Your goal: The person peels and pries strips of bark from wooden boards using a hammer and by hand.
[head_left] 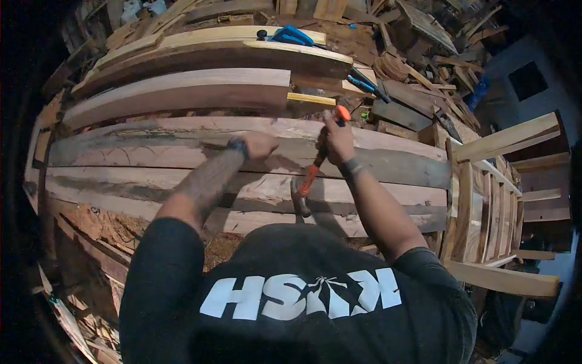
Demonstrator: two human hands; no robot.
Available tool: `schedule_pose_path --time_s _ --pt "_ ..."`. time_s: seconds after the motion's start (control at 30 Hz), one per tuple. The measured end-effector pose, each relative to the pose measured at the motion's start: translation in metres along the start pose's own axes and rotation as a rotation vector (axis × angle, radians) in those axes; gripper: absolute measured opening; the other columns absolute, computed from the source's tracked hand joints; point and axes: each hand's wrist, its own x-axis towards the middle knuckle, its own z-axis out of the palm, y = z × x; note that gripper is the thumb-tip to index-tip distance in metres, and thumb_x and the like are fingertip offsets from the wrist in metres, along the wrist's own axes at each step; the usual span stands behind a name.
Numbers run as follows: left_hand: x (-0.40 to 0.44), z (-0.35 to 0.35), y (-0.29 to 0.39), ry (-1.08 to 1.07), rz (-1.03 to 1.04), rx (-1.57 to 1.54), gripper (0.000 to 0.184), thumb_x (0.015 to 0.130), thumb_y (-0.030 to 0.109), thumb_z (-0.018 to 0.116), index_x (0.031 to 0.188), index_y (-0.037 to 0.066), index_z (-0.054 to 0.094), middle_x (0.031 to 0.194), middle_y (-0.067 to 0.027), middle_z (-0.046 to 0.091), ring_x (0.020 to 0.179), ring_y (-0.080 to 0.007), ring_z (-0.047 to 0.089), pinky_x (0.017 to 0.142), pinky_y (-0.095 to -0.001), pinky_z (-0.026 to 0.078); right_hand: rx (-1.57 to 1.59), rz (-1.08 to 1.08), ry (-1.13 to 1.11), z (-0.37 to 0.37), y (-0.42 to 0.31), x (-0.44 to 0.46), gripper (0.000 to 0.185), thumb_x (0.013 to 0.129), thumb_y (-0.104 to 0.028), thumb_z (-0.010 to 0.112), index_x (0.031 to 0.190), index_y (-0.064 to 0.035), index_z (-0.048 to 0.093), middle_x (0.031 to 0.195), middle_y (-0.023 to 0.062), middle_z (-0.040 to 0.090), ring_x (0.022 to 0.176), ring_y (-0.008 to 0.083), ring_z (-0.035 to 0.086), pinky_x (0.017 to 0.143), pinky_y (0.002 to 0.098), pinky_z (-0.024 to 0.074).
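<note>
My right hand [338, 141] is wrapped round the handle of an orange and black hammer [310, 177], whose dark head hangs low over the near boards. To its left, my left hand [260, 145] is above the long wooden boards [176, 158]; its fingers point to the right, and what they hold, if anything, is too small to make out. The boards lie side by side, with rough, dark-stained edges and narrow gaps between them.
Beyond the boards lie thick beams [182, 91], with a blue power tool [292, 36] on the farthest. A blue and black tool [367, 85] rests at their right end. A wooden frame [485, 212] stands at the right. Scrap wood [418, 30] is piled at the back.
</note>
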Motion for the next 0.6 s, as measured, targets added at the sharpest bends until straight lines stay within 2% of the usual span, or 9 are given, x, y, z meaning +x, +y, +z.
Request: schedule_pose_path --time_s 0.03,0.07,0.1,0.13,0.17,0.27,0.37,0.53,0.6 --pt "-0.023 0.032 0.003 0.165 0.027 -0.045 0.026 0.097 0.025 0.056 0.116 0.012 0.068 0.120 -0.0172 0.070 0.114 -0.0409 0.064 0.091 -0.0514 0.053 0.048 0.014 0.002 -0.027 0.008 0.010 0.032 0.101 -0.037 0.069 0.091 -0.0148 0.049 0.057 -0.0025 0.043 0.044 0.0131 0.044 0.043 0.0321 0.0383" --pt "-0.045 0.052 0.018 0.456 0.030 -0.025 0.026 0.096 0.027 0.059 0.116 0.011 0.066 0.121 -0.0167 0.068 0.116 -0.0428 0.062 0.092 -0.0525 0.052 0.097 0.024 0.007 -0.050 0.010 0.015 0.031 0.101 -0.037 0.069 0.092 -0.0149 0.049 0.057 -0.0025 0.043 0.044 0.0133 0.045 0.043 0.0324 0.0390" --pt "-0.050 0.053 0.023 0.470 -0.006 0.001 0.024 0.095 0.030 0.061 0.108 0.011 0.068 0.115 -0.0156 0.068 0.110 -0.0422 0.063 0.090 -0.0525 0.053 0.126 -0.012 0.050 -0.062 -0.003 0.002 0.031 0.101 -0.037 0.069 0.090 -0.0153 0.049 0.057 -0.0025 0.043 0.044 0.0137 0.045 0.043 0.0327 0.0395" --pt "-0.051 0.051 0.030 0.479 -0.034 0.020 0.024 0.094 0.033 0.064 0.100 0.010 0.070 0.109 -0.0145 0.069 0.105 -0.0415 0.064 0.088 -0.0524 0.053 0.154 -0.043 0.103 -0.076 -0.018 -0.015 0.031 0.101 -0.038 0.068 0.089 -0.0156 0.050 0.057 -0.0026 0.043 0.044 0.0141 0.045 0.043 0.0331 0.0401" --pt "-0.047 0.047 0.035 0.483 -0.059 0.034 0.026 0.093 0.036 0.066 0.093 0.010 0.071 0.103 -0.0134 0.069 0.099 -0.0408 0.065 0.086 -0.0524 0.053 0.086 -0.041 0.188 -0.100 -0.025 -0.016 0.038 0.099 -0.040 0.071 0.086 -0.0102 0.051 0.058 0.0010 0.047 0.044 0.0166 0.048 0.043 0.0360 0.0438" --pt "-0.027 -0.020 0.042 0.389 -0.010 0.095 0.025 0.092 0.036 0.067 0.092 0.011 0.070 0.099 -0.0102 0.068 0.096 -0.0362 0.065 0.083 -0.0494 0.053 -0.045 -0.009 0.261 -0.168 -0.038 -0.009 0.042 0.099 -0.042 0.071 0.083 -0.0108 0.049 0.058 0.0014 0.047 0.044 0.0166 0.048 0.043 0.0356 0.0425" --pt "-0.003 -0.083 0.049 0.392 0.154 0.283 0.023 0.091 0.036 0.068 0.088 0.013 0.069 0.090 -0.0083 0.066 0.087 -0.0333 0.065 0.075 -0.0473 0.053 -0.125 0.028 0.262 -0.199 -0.049 0.003 0.038 0.100 -0.040 0.068 0.083 -0.0133 0.048 0.059 0.0005 0.046 0.046 0.0168 0.048 0.045 0.0356 0.0419" --pt "0.035 -0.109 0.052 0.356 0.187 0.344 0.024 0.091 0.036 0.069 0.087 0.012 0.068 0.088 -0.0071 0.066 0.084 -0.0314 0.065 0.074 -0.0457 0.053 -0.202 0.135 0.232 -0.217 -0.036 0.067 0.038 0.100 -0.043 0.068 0.083 -0.0169 0.046 0.058 -0.0028 0.041 0.046 0.0149 0.043 0.045 0.0350 0.0370" --pt "0.040 -0.115 0.056 0.245 0.144 0.340 0.025 0.090 0.036 0.069 0.087 0.012 0.068 0.089 -0.0070 0.066 0.084 -0.0315 0.065 0.075 -0.0459 0.053 -0.341 0.026 0.223 -0.236 -0.014 0.136 0.039 0.099 -0.044 0.068 0.081 -0.0161 0.048 0.058 -0.0027 0.043 0.046 0.0156 0.043 0.045 0.0361 0.0365"
